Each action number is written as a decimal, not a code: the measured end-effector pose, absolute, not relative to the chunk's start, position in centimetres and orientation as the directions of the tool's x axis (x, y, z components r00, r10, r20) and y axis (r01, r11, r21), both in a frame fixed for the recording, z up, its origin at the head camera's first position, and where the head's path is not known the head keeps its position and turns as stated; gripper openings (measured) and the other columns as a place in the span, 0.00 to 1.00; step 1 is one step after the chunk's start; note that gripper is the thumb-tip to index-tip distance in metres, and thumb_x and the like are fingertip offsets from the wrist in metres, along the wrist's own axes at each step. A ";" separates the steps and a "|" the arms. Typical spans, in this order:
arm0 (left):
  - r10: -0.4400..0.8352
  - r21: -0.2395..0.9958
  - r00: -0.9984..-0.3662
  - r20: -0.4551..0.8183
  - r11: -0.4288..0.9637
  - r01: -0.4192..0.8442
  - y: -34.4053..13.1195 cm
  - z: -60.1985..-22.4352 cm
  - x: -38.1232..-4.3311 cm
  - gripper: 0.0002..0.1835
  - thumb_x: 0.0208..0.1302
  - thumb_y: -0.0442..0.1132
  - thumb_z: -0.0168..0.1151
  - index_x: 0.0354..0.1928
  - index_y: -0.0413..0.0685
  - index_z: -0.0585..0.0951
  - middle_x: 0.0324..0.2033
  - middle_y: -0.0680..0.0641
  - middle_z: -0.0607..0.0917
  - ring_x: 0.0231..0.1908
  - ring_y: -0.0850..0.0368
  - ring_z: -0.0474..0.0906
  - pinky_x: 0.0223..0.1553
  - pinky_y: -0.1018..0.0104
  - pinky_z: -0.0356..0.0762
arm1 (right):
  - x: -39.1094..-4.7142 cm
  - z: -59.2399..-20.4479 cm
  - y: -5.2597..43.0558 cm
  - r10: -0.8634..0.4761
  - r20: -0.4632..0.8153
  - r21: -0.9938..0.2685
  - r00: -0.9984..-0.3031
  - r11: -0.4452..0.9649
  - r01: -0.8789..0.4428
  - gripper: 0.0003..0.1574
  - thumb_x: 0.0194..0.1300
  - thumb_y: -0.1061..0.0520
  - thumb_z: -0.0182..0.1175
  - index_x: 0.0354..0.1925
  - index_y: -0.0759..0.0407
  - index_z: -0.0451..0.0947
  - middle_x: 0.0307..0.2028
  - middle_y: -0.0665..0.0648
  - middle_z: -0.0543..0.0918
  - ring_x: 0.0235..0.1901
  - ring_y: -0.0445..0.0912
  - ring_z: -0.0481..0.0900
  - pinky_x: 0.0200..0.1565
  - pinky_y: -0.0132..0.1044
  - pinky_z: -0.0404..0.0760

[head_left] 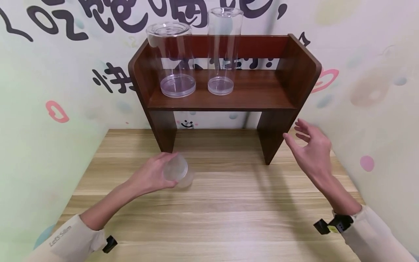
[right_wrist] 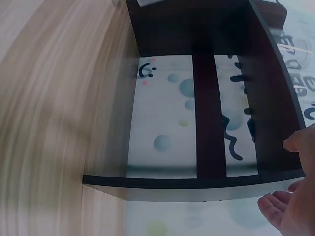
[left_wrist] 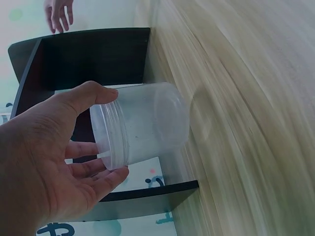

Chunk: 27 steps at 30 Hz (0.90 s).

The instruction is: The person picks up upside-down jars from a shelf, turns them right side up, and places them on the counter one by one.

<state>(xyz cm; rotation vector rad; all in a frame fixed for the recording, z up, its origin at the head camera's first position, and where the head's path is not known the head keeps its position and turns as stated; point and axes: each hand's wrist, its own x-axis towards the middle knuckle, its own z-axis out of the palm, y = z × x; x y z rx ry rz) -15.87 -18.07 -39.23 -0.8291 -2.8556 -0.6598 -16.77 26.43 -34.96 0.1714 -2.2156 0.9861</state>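
My left hand (head_left: pixel 152 175) grips a short clear plastic jar (head_left: pixel 176 168) by its lidded end, thumb on one side and fingers on the other. In the left wrist view the jar (left_wrist: pixel 152 123) is translucent, with a ridged lid (left_wrist: pixel 110 135) toward the palm and its base near the tabletop; whether the base touches cannot be told. Beside the right panel of a dark brown wooden shelf (head_left: pixel 222 108), my right hand (head_left: pixel 313 151) is raised with thumb and fingers spread and holds nothing. Contact between those fingers and the panel is unclear.
On the shelf board stand a wide clear jar (head_left: pixel 176 62) at left and a taller, narrower one (head_left: pixel 224 54) near the middle. The shelf's two side panels stand on a wood-grain table (head_left: pixel 209 218), with a gap beneath the board. A patterned wall (head_left: pixel 75 72) rises behind.
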 end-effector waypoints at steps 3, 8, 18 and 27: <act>0.495 0.378 -0.843 0.210 0.754 0.537 -18.5 -39.4 -15.8 0.46 0.39 0.48 0.77 0.64 0.39 0.73 0.52 0.38 0.81 0.45 0.45 0.81 0.43 0.55 0.83 | -17.7 -34.8 26.2 0.166 0.641 -0.624 -0.750 0.682 -0.382 0.31 0.55 0.56 0.73 0.57 0.57 0.79 0.48 0.56 0.85 0.44 0.30 0.81 0.47 0.23 0.81; 0.497 0.373 -0.843 0.207 0.756 0.538 -19.0 -39.6 -15.6 0.45 0.40 0.48 0.76 0.63 0.38 0.74 0.51 0.37 0.81 0.43 0.45 0.81 0.39 0.58 0.83 | -18.7 -34.4 25.7 0.204 0.634 -0.660 -0.746 0.645 -0.385 0.27 0.55 0.56 0.72 0.54 0.57 0.81 0.45 0.55 0.87 0.43 0.45 0.86 0.45 0.28 0.84; 0.491 0.300 -0.852 0.184 0.797 0.524 -20.0 -39.7 -15.1 0.45 0.39 0.50 0.76 0.62 0.39 0.75 0.51 0.32 0.81 0.45 0.39 0.81 0.43 0.49 0.84 | -19.9 -34.9 25.2 0.288 0.641 -0.697 -0.711 0.605 -0.384 0.24 0.56 0.58 0.71 0.52 0.61 0.81 0.43 0.57 0.87 0.41 0.39 0.86 0.42 0.31 0.86; 0.488 0.281 -0.863 0.130 0.817 0.504 -20.7 -39.9 -15.2 0.44 0.39 0.51 0.77 0.61 0.37 0.76 0.53 0.31 0.80 0.50 0.36 0.79 0.45 0.46 0.83 | -20.4 -35.3 25.3 0.319 0.687 -0.662 -0.653 0.645 -0.382 0.18 0.57 0.61 0.69 0.47 0.61 0.84 0.39 0.57 0.88 0.35 0.29 0.83 0.38 0.21 0.82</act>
